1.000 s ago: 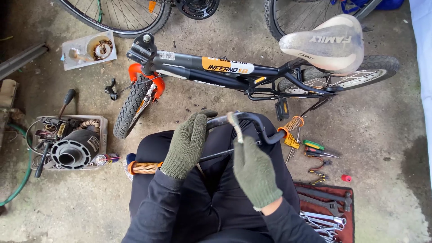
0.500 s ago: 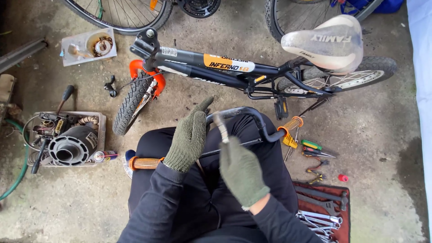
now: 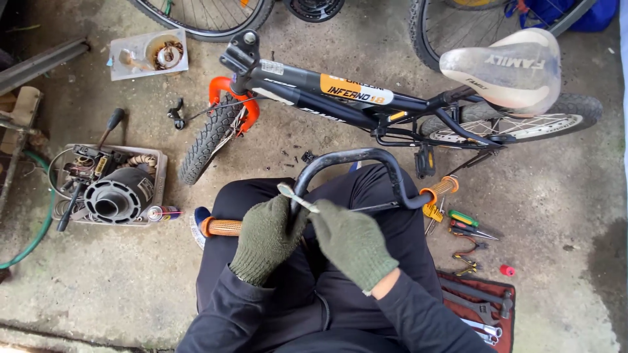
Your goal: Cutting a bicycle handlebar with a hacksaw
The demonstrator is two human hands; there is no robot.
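I sit with black bicycle handlebars across my lap, orange grips at both ends. My left hand, in a green knit glove, grips the bar near its left bend, close to the left orange grip. My right hand, also gloved, holds a small silver wrench against the bar's middle. A small black bicycle with a grey saddle lies on the concrete in front of my knees, its front wheel with an orange fender.
A tray of parts with a black cylinder sits at left, near a green hose. Screwdrivers and pliers lie at right above a red tool roll of wrenches. A small box of parts rests top left.
Both hands have come down and closer together on the bar. The right hand has swung the wrench leftward, onto the bar's middle.
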